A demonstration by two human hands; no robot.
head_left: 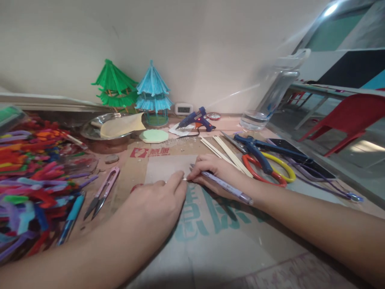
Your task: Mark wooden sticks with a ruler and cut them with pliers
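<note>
Pale purple in the head view, the pen (225, 186) slants toward 4 o'clock, gripped by the right hand (215, 174). The left hand (162, 198) lies at its 8 o'clock, fingers bent; whether it pinches anything, I cannot tell. From the fingertips, paper (156, 165) sits at 10 o'clock, snips (106, 186) at 9, the glue gun (197, 117) at 12.
</note>
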